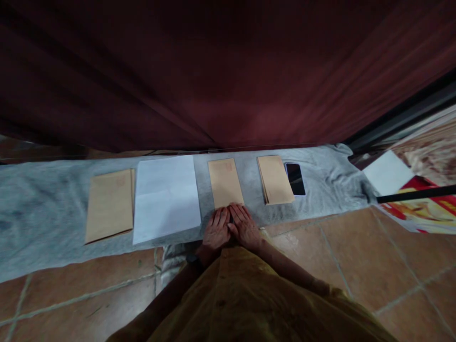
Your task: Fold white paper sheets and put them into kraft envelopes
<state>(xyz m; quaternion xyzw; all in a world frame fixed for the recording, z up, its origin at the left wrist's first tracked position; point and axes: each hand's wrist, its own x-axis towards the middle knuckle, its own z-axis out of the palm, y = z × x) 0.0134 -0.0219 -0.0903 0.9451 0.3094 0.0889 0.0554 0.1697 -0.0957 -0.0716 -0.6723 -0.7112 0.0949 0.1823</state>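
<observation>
A brown paper envelope [225,181] lies lengthwise in front of me, with a small reddish mark near its far end. My left hand [216,230] rests on its near end, fingers stretched out and lying flat. Beside it, my right hand [246,229] also lies flat on the near end, its thumb close to the left hand. Both hands cover that edge of the envelope. Just to the left are white paper sheets [166,197]. A stack of brown envelopes [276,180] sits to the right, and another stack of brown envelopes [109,205] lies at the far left.
A grey cloth [327,183] covers the long, narrow surface. A smartphone [295,179] touches the right envelope stack. Behind hangs a dark red curtain [228,95]. At the right are a white sheet [388,172], a red and yellow package [423,204] and a dark bar [416,194].
</observation>
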